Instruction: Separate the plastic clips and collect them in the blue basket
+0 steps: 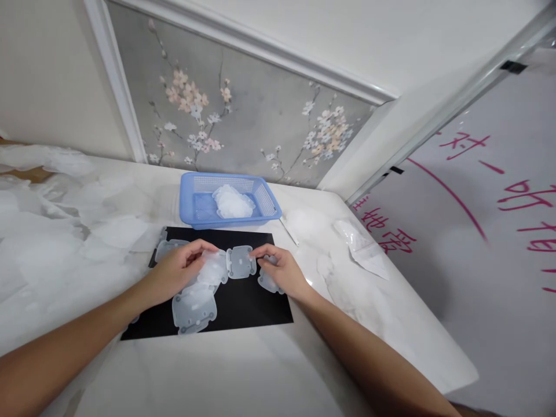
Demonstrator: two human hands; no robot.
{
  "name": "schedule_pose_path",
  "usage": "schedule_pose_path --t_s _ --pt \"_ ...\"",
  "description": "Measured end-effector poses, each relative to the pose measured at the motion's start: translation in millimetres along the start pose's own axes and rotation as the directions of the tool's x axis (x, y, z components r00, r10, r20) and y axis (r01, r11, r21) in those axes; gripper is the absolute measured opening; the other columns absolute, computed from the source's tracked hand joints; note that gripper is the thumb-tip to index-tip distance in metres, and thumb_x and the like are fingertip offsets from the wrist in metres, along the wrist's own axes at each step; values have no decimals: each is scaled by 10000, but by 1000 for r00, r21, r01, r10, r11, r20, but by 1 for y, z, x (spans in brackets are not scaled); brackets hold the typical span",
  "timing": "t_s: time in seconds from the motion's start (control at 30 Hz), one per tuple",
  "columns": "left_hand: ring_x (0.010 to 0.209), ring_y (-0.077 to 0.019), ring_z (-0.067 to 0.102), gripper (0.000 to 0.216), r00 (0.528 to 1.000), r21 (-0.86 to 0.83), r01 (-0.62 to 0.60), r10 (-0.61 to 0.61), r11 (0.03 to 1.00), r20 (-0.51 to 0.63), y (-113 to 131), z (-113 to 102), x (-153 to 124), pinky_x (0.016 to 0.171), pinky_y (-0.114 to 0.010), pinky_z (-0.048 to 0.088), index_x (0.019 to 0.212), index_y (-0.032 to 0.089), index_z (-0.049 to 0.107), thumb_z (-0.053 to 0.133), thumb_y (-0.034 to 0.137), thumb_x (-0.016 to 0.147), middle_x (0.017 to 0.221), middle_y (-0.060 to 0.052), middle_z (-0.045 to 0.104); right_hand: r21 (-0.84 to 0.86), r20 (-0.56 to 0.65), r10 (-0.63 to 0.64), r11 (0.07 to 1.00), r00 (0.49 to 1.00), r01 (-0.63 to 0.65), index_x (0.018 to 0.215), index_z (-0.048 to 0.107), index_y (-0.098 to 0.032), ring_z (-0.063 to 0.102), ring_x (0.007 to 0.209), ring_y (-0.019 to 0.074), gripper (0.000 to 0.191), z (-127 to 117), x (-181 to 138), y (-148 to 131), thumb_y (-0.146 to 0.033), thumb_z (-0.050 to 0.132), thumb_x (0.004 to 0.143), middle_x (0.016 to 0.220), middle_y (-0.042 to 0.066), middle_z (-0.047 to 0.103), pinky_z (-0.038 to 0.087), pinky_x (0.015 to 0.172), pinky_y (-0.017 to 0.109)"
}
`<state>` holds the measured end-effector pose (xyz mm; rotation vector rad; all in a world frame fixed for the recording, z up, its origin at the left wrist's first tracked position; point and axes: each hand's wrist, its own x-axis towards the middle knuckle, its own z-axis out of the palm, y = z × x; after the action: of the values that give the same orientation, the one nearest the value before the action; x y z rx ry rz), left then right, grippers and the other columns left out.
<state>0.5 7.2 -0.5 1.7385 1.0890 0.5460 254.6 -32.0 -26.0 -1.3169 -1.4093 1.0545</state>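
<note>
Over a black mat (247, 307), my left hand (176, 271) has its thumb and fingers closed on some translucent plastic pieces (214, 267) that overlap like a small stack. My right hand (282, 271) pinches the right edge of a single squarish translucent piece (241, 262) with notched corners and small round marks. That piece's left edge meets the ones at my left fingers. Another translucent piece (268, 280) lies partly under my right hand. Nearer me a larger-looking piece (194, 311) rests on the mat, and one more (168, 248) is partly hidden behind my left hand.
Behind the mat stands a blue plastic basket (187, 200) with a pile of whitish pieces (234, 204) inside. Many loose translucent sheets (52, 231) cover the table's left side. To the right are a thin white stick (290, 233) and a clear plastic bag (362, 249). A whiteboard (486, 278) borders the right.
</note>
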Motion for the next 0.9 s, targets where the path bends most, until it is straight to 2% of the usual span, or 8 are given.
schedule_pose_path --t_s 0.17,0.37,0.5,0.6,0.67,0.73,0.8,0.9 --pt "718 -207 640 344 999 9 -14 14 1000 -30 -2 0 -1 549 -272 453 1122 233 646 513 420 866 853 -31 711 -45 -38 -31 999 999 29 851 730 -259 660 901 245 175 -4 1 2 -186 602 757 909 37 730 511 801 421" --pt "715 -203 642 345 1000 16 -9 10 1000 -30 -2 -1 -2 549 -268 449 1149 231 633 495 370 866 840 -26 707 -96 -39 -39 995 998 35 876 718 -260 652 879 219 200 -6 2 7 -160 588 760 929 27 719 495 795 379" --pt "719 -212 658 371 1000 -1 6 -6 1000 -8 1 -1 -3 574 -285 472 1180 232 619 510 331 839 885 -35 728 -112 -29 -16 994 999 12 856 710 -249 631 787 206 107 -5 1 5 -225 665 762 869 22 702 491 770 378" --pt "776 -222 675 421 999 -12 -16 17 1000 29 3 -1 -3 625 -296 494 1213 236 592 537 283 798 959 -42 739 -89 -61 -56 995 997 50 746 673 -233 625 837 208 97 -4 1 2 -316 719 762 884 36 683 493 795 375" --pt "839 -225 679 450 998 4 -36 36 999 51 3 -1 -4 687 -305 504 1235 241 566 540 254 785 1010 -40 736 -10 -86 -10 1000 996 9 696 622 -217 620 784 187 215 -3 2 1 -392 727 765 845 40 672 504 726 341" --pt "869 -225 677 453 998 23 -33 32 999 60 3 -1 -4 726 -312 502 1247 241 547 532 249 794 1020 -37 731 110 -77 126 987 989 -118 719 585 -207 567 593 138 291 -3 3 1 -457 733 743 706 12 640 469 542 274" --pt "841 -224 676 445 998 40 -6 3 999 61 2 -1 -3 709 -312 497 1252 238 539 518 255 807 980 -32 730 211 -51 251 949 967 -235 789 571 -206 462 432 96 350 -3 4 1 -493 747 696 581 -37 575 370 390 219" --pt "825 -225 679 425 999 55 18 -21 998 48 -1 -1 -3 672 -300 488 1231 234 556 514 266 810 981 -33 730 270 -33 325 914 945 -304 874 567 -210 424 359 87 406 -3 5 2 -502 747 658 544 -71 543 318 307 195"
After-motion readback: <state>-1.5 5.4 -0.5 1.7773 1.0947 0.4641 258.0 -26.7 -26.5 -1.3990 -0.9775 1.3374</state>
